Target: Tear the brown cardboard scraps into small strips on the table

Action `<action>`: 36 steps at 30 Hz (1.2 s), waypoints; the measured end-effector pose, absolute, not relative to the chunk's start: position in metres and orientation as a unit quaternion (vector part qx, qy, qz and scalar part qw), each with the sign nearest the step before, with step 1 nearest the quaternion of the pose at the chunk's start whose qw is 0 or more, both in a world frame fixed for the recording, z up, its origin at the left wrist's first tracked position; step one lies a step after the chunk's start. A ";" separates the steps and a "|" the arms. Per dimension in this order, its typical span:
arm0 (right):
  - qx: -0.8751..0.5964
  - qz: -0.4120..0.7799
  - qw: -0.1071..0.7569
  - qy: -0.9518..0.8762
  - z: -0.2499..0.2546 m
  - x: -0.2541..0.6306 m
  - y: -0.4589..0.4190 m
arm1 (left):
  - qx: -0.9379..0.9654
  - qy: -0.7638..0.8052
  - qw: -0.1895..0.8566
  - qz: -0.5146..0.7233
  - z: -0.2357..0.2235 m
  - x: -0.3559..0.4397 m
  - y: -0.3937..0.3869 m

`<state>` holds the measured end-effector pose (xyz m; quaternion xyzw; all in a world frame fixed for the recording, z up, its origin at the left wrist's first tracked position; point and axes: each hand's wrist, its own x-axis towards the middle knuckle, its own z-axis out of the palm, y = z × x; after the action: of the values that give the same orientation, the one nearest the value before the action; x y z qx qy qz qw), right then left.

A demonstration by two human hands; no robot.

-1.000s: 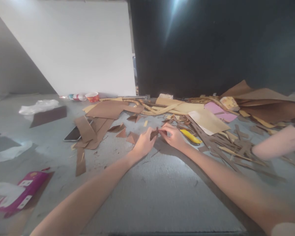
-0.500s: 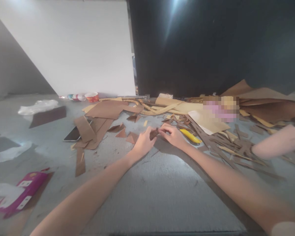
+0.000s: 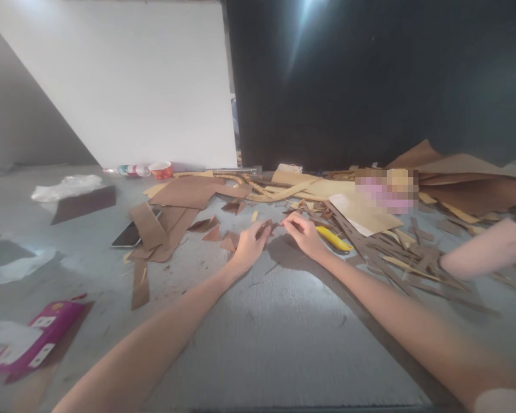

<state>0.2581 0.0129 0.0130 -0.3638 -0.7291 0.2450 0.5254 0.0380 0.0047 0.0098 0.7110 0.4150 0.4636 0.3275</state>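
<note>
Just above the table middle, my left hand (image 3: 250, 244) pinches a small brown leather-like piece (image 3: 268, 227) between thumb and fingers. My right hand (image 3: 303, 234) faces it a short gap away, with thumb and forefinger closed at a thin dark tip; whether this belongs to the same piece cannot be made out. A yellow cutter-like tool (image 3: 334, 238) lies beside my right hand. Left of my left hand are brown triangular scraps (image 3: 212, 233) on the grey table (image 3: 258, 344).
A phone (image 3: 128, 236) lies partly under a brown strip (image 3: 148, 225). A purple tissue pack (image 3: 47, 332) is at lower left. Brown strips (image 3: 370, 249) pile up on the right, beside another person's forearm (image 3: 485, 249). A red cup (image 3: 160, 169) stands at the back.
My hands have moved slightly apart, opening a small gap between the fingertips. The brown piece stays in my left hand. Things on the table look the same.
</note>
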 end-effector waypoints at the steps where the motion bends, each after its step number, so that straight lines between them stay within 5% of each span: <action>1: -0.363 0.244 0.525 -0.730 0.014 0.258 0.012 | 0.709 0.410 0.338 0.463 0.009 0.038 0.005; 19: -0.356 0.227 0.537 -0.730 0.016 0.256 0.007 | 0.727 0.394 0.325 0.459 0.010 0.037 0.003; 36: -0.366 0.285 0.446 -0.766 0.025 0.256 0.006 | 0.750 0.393 0.297 0.441 0.013 0.036 -0.002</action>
<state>0.2563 0.0061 0.0252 -0.3660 -0.7659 0.2846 0.4455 0.0355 -0.0021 0.0129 0.7502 0.3928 0.4411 0.2972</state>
